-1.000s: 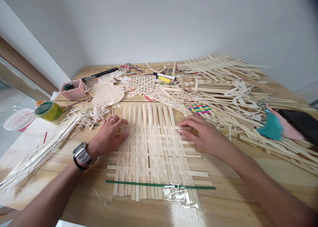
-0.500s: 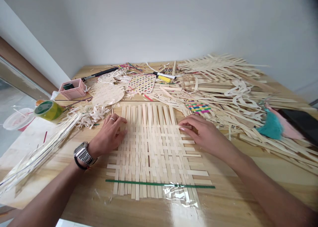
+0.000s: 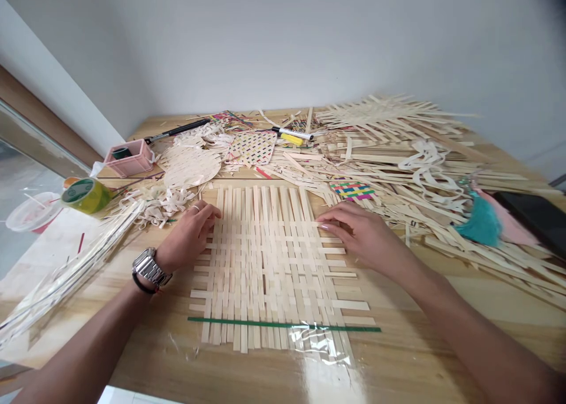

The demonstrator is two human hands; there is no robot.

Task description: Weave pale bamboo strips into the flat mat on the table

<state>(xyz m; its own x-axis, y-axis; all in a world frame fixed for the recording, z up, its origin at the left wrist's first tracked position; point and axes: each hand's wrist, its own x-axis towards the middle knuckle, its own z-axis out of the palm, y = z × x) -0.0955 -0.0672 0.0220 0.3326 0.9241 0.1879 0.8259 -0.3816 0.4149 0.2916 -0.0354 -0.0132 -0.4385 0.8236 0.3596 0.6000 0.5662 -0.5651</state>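
A mat of pale woven strips lies flat on the wooden table, with a thin green strip across its near end. At the mat's upper left edge, my left hand has its fingers bent and closed around the end of a crosswise strip. On the upper right edge, my right hand pinches the other end of that strip between thumb and fingers. Long upright strip ends stick out beyond the top crosswise strip. Clear tape shines over the mat's near right corner.
Behind the mat lie loose strips, a round woven piece and a yellow marker. Left are a pink basket and a tape roll. A phone and teal tassel lie right.
My left hand has shifted slightly left and up, its fingers now at the strip's end. The top crosswise strip looks straighter across the mat. My right hand has barely moved.
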